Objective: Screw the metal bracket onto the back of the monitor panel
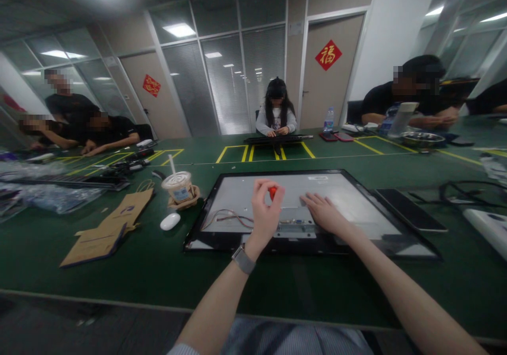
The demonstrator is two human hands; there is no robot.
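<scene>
A flat monitor panel [356, 196] lies face down on the green table, grey metal back up, inside a black frame. My left hand [265, 209] is closed around a red-handled tool [272, 191], held upright over the panel's middle; what its tip touches is hidden. My right hand [322, 212] lies flat on the panel with its fingers stretched out, just right of the tool and above a small metal bracket [295, 227]. Thin coloured wires [232, 217] run across the panel's left side. A watch sits on my left wrist.
A drink cup with a straw [177, 186], a white mouse [170, 221] and brown paper bags [114, 223] lie to the left. A dark phone [410, 209] and black cables [467, 191] lie to the right. Other people sit round the table [119, 276].
</scene>
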